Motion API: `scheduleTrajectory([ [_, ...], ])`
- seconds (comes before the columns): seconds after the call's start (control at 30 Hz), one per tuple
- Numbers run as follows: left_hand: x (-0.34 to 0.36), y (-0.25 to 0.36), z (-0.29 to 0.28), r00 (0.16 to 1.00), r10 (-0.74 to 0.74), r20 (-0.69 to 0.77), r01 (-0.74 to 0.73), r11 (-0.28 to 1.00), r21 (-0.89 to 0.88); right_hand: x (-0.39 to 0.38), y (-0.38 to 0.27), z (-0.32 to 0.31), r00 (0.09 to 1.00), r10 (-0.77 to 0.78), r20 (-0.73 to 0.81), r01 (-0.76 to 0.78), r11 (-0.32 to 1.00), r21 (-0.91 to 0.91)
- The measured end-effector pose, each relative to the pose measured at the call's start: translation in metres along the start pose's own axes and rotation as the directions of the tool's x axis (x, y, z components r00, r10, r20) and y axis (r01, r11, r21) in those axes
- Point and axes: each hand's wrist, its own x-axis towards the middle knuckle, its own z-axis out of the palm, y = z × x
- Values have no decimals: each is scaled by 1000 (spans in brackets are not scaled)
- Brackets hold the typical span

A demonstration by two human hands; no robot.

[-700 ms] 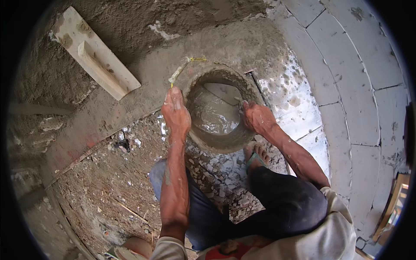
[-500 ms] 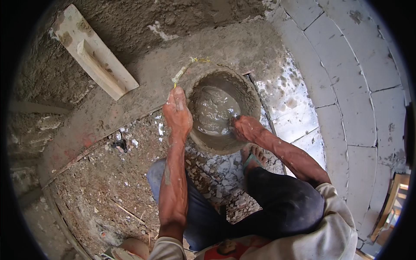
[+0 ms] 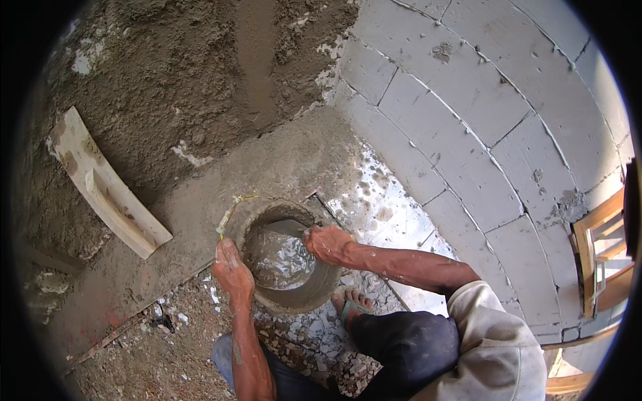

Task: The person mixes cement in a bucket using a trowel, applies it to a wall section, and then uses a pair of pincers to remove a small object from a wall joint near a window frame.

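Observation:
A mortar-caked bucket (image 3: 324,286) stands between my feet and the ledge, with wet grey mortar (image 3: 281,260) inside. My left hand (image 3: 234,271) is closed at its left rim, gripping the wire handle (image 3: 223,220), which has a pale sleeve and yellow strands. Over the right side of the bucket, my right hand (image 3: 328,244) is closed in a fist. A flat grey blade, apparently a trowel (image 3: 287,228), reaches from that fist into the bucket; its grip is hidden by my fingers.
A wooden float (image 3: 110,187) leans at the left against the rough mortared wall (image 3: 174,73). A grey block wall (image 3: 455,113) rises at the right, with a wooden frame (image 3: 592,247) beyond. Rubble (image 3: 194,354) covers the ground near my sandalled foot (image 3: 351,304).
The view has swung, so the bucket and float sit lower and farther left. My right hand has risen from inside the bucket to its rim, and the trowel blade now shows.

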Motion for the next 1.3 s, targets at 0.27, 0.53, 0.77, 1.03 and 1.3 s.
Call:
scheduleTrajectory([
  [0.27,-3,2,-4,992,-98,81,101,994,-37,-28,-23,57,953,-293,-73,290,825,486],
  [0.53,-4,-1,3,994,99,-39,-96,992,79,-28,-24,-51,999,-5,-37,1,994,-108],
  [0.77,-25,26,8,995,-6,98,-2,997,79,16,-32,-56,925,52,376,85,937,-339],
  [1.03,-28,19,-1,994,54,96,-60,996,67,1,27,-19,925,-229,303,177,966,189],
  [1.3,-31,8,-1,996,-26,82,29,999,-44,-30,39,32,854,-475,211,470,879,79],
])
